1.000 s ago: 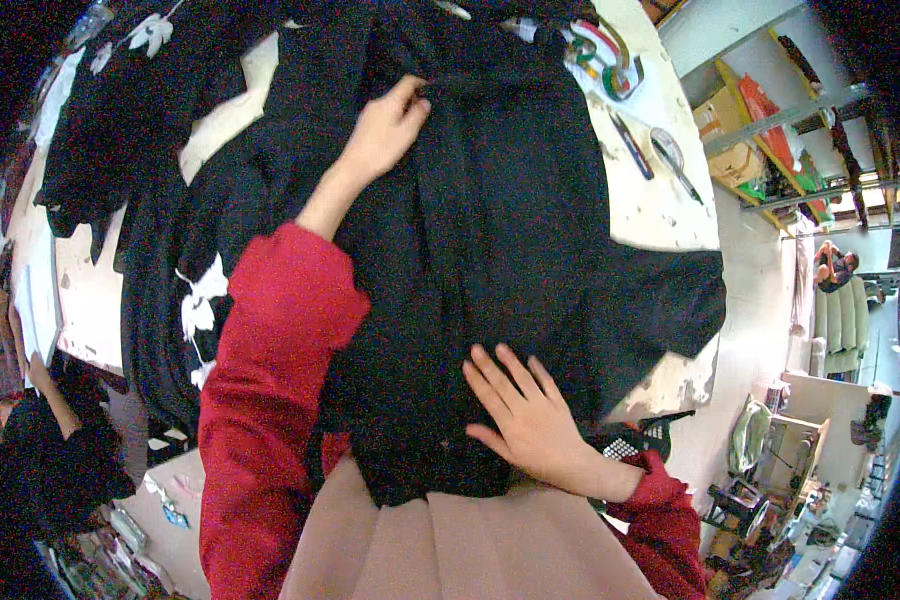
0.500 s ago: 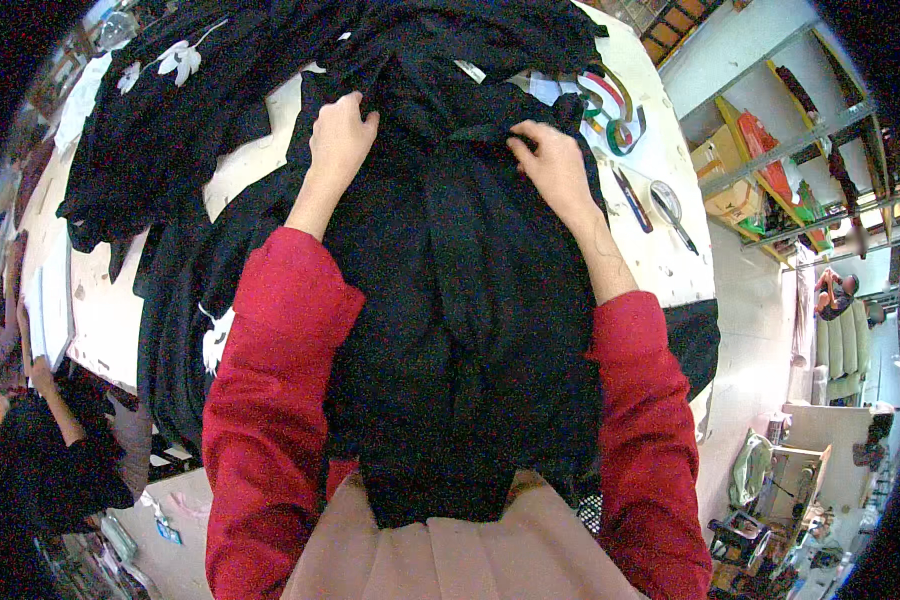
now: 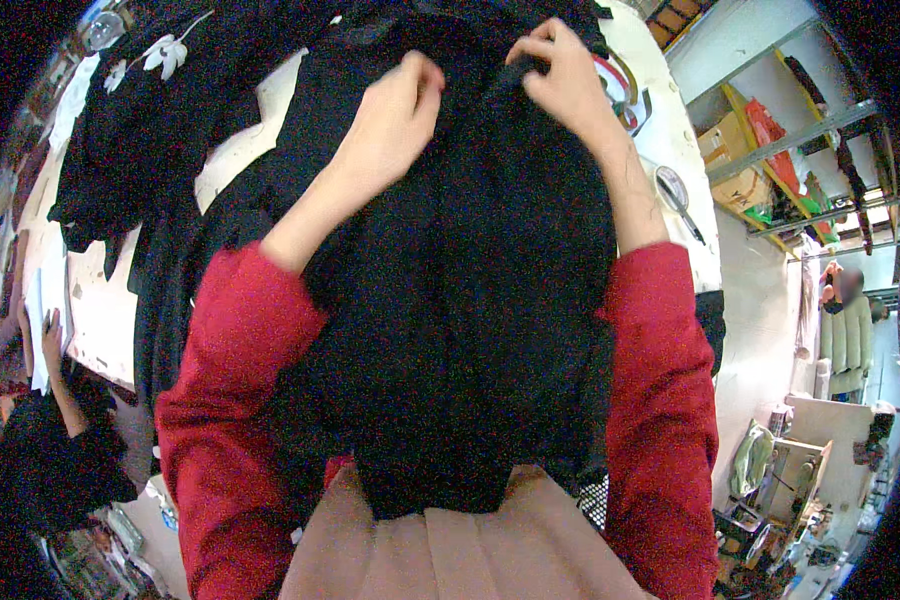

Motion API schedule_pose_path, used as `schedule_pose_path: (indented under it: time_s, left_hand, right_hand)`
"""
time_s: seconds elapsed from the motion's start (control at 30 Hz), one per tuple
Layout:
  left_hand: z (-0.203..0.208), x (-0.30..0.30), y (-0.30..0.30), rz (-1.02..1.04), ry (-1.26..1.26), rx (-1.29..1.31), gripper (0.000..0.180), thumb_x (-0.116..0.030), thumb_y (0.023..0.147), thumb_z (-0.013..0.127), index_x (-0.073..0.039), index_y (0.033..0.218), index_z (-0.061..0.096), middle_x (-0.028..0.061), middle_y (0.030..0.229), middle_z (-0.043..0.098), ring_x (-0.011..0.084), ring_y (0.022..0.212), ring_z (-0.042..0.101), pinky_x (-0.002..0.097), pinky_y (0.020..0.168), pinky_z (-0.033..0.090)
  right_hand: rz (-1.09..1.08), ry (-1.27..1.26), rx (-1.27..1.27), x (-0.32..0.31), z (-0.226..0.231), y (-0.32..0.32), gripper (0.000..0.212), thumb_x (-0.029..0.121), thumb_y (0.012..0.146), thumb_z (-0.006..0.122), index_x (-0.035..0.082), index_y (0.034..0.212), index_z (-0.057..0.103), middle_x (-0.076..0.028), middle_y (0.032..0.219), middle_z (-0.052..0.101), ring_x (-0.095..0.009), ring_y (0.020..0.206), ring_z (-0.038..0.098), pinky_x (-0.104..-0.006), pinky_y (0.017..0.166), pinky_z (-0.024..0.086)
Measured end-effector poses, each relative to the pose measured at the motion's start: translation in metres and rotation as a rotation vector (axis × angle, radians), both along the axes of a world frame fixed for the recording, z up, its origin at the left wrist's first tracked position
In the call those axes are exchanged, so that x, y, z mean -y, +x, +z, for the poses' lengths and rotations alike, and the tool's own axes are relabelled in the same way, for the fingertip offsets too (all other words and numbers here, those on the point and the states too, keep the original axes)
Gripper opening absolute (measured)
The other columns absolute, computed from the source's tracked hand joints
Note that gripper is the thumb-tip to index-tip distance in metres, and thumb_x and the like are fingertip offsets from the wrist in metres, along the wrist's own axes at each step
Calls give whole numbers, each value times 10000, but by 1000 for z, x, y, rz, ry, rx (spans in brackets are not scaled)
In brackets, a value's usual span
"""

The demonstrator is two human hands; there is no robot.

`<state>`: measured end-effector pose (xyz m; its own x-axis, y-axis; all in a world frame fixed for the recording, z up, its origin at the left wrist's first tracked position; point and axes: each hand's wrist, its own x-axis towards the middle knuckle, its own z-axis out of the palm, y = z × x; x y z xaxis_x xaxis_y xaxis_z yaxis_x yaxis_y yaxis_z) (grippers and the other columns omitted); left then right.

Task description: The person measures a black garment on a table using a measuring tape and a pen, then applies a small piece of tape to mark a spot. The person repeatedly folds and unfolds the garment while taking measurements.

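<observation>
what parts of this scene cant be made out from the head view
- Fingertips of the left hand and right hand: curled into the black garment, so the exact grip is hidden.
- Garment's far end: cut off by the top edge of the head view.
- White table: mostly covered by dark cloth.
- Scissors: small, blades unclear.
- Person at the left edge: bent and darkened by the fisheye rim.

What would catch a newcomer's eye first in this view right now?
The big black garment fills the middle, draped over the table toward the person. Both hands pinch its far edge at the top, the left hand beside the right hand, with red sleeves framing it. To the right, a round-headed tool lies on the white table.
</observation>
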<state>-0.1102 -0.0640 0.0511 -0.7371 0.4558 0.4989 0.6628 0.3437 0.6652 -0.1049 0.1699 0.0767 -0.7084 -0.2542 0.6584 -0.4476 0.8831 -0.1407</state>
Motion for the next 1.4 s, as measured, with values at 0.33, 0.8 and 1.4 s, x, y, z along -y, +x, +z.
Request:
schedule_pose_path:
  time_s: [0.33, 0.8, 1.4]
  left_hand:
    - [-3, 92, 261, -77, -365, 322, 335, -184, 878, 671, 29, 1105, 548, 177, 921, 565, 339, 856, 550, 406, 760, 478]
    - [-43, 81, 319, -97, 325, 1169, 336, -78, 959, 578, -50, 1199, 345, 146, 781, 608, 181, 618, 566, 318, 539, 423]
    - [-56, 68, 293, 7, -609, 162, 739, -399, 885, 615, -83, 1487, 327, 146, 1566, 253, 348, 1439, 243, 490, 1159, 217]
  right_hand:
    - [-14, 331, 23, 45, -7, 34, 283, 53, 790, 624, 77, 1069, 660, -136, 1039, 637, -319, 842, 674, -409, 725, 551]
    - [339, 9, 438, 54, -33, 72, 160, 85, 724, 601, 56, 875, 558, -131, 879, 577, -343, 854, 612, -413, 722, 506]
    - [-168, 127, 260, 127, -129, 100, 565, 437, 993, 411, 80, 1431, 407, -144, 1504, 379, -307, 1400, 336, -512, 1134, 259]
